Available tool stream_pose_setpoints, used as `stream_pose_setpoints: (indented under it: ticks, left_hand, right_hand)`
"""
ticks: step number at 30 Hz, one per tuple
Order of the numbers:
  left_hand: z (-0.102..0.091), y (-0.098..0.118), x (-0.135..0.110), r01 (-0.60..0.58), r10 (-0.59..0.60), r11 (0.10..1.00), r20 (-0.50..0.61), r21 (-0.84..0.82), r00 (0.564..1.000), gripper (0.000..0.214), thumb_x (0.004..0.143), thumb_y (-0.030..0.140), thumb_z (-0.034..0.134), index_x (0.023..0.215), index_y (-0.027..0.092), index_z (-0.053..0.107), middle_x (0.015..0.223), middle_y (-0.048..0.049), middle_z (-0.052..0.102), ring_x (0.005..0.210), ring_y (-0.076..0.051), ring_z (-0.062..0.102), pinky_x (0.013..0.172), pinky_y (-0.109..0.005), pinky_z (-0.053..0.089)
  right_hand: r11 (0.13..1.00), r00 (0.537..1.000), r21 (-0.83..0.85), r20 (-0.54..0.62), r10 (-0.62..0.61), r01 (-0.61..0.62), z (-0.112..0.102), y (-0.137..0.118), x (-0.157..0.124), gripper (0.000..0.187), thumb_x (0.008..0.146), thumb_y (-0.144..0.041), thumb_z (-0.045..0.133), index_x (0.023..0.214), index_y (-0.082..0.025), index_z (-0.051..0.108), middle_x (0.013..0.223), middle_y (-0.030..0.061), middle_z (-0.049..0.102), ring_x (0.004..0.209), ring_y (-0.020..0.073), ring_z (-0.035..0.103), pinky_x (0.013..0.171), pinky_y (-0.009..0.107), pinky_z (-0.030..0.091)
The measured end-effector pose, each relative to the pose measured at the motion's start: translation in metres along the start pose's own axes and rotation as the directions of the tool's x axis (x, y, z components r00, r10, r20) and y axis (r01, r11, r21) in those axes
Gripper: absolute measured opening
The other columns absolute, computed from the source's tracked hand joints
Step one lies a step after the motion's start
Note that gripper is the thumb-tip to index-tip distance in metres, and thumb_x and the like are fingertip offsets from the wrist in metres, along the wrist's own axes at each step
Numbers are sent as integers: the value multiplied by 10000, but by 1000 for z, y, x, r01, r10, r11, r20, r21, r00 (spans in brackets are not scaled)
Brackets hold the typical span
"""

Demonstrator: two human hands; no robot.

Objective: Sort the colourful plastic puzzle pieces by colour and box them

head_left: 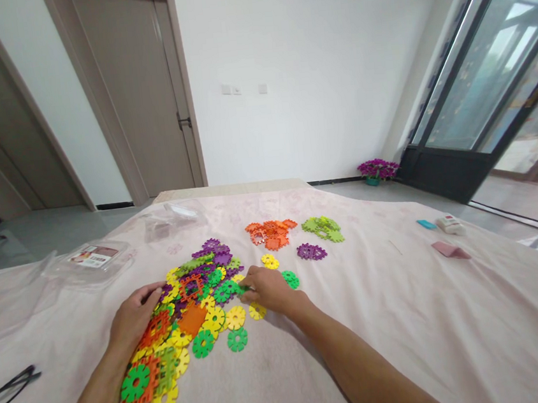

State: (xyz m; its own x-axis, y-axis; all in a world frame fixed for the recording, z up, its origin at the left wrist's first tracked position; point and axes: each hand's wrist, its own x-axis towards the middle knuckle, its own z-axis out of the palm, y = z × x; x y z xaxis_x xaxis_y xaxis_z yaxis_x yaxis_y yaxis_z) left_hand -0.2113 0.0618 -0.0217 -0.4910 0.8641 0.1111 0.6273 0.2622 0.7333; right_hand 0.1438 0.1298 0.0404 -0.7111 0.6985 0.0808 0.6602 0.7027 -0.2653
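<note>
Pile: lower left; left hand loosely open against it.
Green piece: right hand pinching it, centre; best lifted edgewise.

Notched pieces are looking like smooth plastic, clear containers like glossy plastic, and the cover like matt, wrinkled cloth.

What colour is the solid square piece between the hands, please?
The square piece is orange, in the head view.
</note>
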Motion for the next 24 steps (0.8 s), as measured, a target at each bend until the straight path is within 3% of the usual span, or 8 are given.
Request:
stream_pose_setpoints:
  ticks: [3, 7, 10, 12, 17, 21, 24]
  left_hand:
    - [1, -2, 1, -3, 3, 1000, -3, 8, 1000, 458, 863, 554, 554, 1163, 273, 757, 1188, -32, 768, 1101, -273, 691, 1007, -354, 485]
    - [1, -2, 1, -7, 7, 1000, -9, 9, 1000, 449, 865, 547, 549, 1162, 281, 757, 1194, -25, 768, 1097, -267, 694, 987, -347, 493]
    - [0, -2, 1, -14, 14, 1000, -5, 11, 1000, 451, 861, 549, 555, 1168, 287, 756, 1190, -23, 770, 1093, -265, 695, 982, -345, 496]
    - [0, -2, 1, -23, 24, 1000, -6, 11, 1000, 456, 858, 554, 557, 1163, 283, 760, 1183, -26, 773, 1086, -265, 699, 969, -341, 503]
    - [1, -5, 3, -33, 33, 999, -17, 16, 999, 453, 849, 551, 562, 1140, 273, 769, 1163, -28, 780, 1042, -258, 718, 934, -322, 522]
    - [2, -8, 5, -47, 48, 999, -17, 7, 999, 471, 846, 558, 565, 1141, 253, 769, 1139, -43, 787, 1022, -262, 725, 913, -315, 535]
    - [2, -8, 5, -40, 40, 999, -5, 12, 999, 466, 857, 559, 554, 1151, 264, 762, 1160, -35, 780, 1048, -261, 715, 948, -325, 520]
  right_hand:
    - [998, 998, 35, -45, 45, -43, -3, 6, 1, 234, 994, -317, 553, 1044, -255, 773, 1080, 50, 733, 989, 198, 664, 793, 256, 438]
    - [978, 976, 156, -141, 163, -141, -13, 24, 4, 267, 957, -241, 565, 1138, -254, 761, 1136, 34, 761, 1031, 191, 674, 860, 251, 451]
    - [957, 955, 205, -173, 243, -206, -27, 40, 3, 286, 927, -205, 556, 1117, -215, 769, 1076, 39, 779, 954, 177, 688, 818, 244, 456]
    - [950, 950, 196, -148, 274, -244, -38, 50, -2, 282, 892, -171, 549, 1034, -198, 790, 998, 38, 786, 885, 170, 688, 760, 238, 450]
    - [921, 936, 165, 66, 345, -352, -61, 71, -20, 205, 797, -161, 605, 842, -195, 803, 828, 25, 774, 729, 164, 677, 605, 227, 396]
    - [915, 916, 71, -34, 400, -397, -65, 73, -22, 226, 795, -137, 603, 865, -212, 804, 927, 41, 785, 811, 189, 693, 652, 242, 410]
    - [942, 943, 126, -83, 323, -311, -54, 60, -13, 287, 838, -114, 570, 971, -218, 802, 1026, 40, 781, 915, 185, 691, 752, 241, 444]
